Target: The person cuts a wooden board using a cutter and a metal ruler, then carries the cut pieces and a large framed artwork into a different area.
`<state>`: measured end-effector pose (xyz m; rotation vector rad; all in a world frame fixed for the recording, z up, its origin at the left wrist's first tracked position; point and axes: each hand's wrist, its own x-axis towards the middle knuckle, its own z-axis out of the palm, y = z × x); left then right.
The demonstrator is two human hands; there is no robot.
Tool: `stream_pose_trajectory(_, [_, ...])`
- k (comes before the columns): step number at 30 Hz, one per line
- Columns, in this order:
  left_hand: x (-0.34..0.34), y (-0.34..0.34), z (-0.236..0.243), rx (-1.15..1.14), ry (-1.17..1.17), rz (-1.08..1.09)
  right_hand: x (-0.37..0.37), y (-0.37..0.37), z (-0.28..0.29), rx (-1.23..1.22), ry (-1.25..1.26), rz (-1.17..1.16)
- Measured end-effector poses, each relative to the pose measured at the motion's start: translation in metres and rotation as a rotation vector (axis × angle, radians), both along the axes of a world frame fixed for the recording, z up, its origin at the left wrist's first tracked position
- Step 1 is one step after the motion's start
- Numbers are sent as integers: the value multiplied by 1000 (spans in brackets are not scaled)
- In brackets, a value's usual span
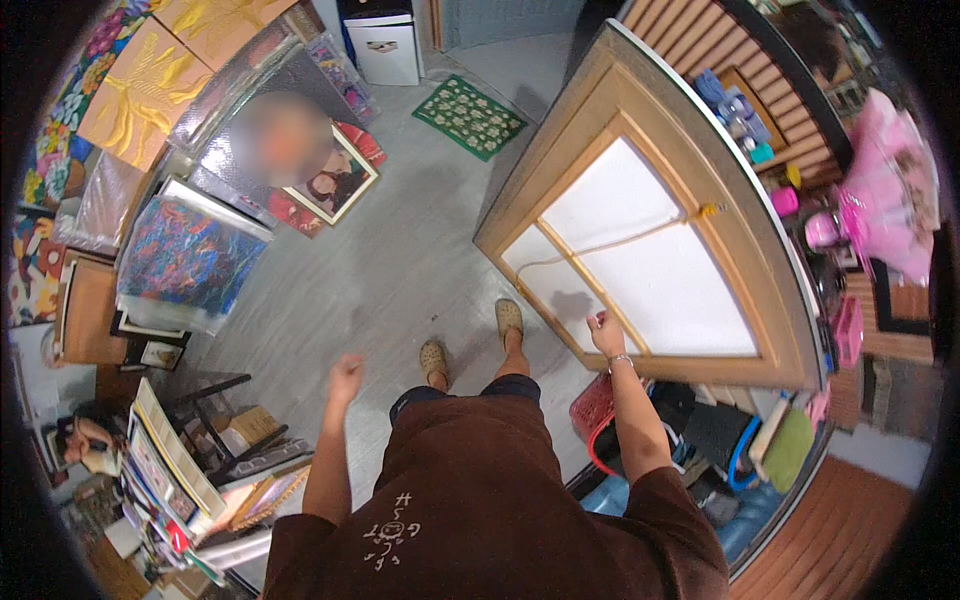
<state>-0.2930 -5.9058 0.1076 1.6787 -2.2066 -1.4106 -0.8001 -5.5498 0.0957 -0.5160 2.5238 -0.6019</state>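
My right hand (pixel 604 334), with a bracelet at the wrist, is raised in front of a large wooden frame (pixel 630 90) that leans at the right. Its fingers are curled, and whether they hold anything is too small to tell. The frame shows white panels (pixel 690 300), a wooden crossbar (pixel 572 262) and a slack cord (pixel 610 243) across it. A hand-shaped shadow falls on the white panel beside my fingers. Out to the left, over the grey floor (pixel 300 290), hangs my left hand (pixel 346 376), slightly blurred, fingers folded in with nothing visible in them.
Paintings, including a wrapped blue one (pixel 190 255) and a framed portrait (pixel 340 185), lean along the left. A green patterned mat (pixel 468 117) lies near a white bin (pixel 386 50). A red basket (pixel 594 408) stands below the wooden frame; a pink bouquet (pixel 895 190) is far right.
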Motion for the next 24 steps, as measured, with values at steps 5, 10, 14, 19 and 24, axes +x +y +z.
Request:
stream_pose_trajectory(5, [93, 73, 9, 173, 26, 810, -90, 23, -86, 216, -17, 37])
stream_pose_trajectory(10, [120, 191, 30, 853, 50, 727, -73, 7, -120, 383, -57, 99])
stream_pose_trajectory(14, [-24, 232, 79, 514, -418, 34, -79, -4, -80, 459, -32, 51])
stream_pose_trajectory(19, [-105, 219, 90, 397, -503, -187, -86, -4, -103, 525, -154, 85])
stream_pose_trajectory(24, [-96, 182, 56, 539, -55, 404, -100, 3, -99, 512, -318, 192])
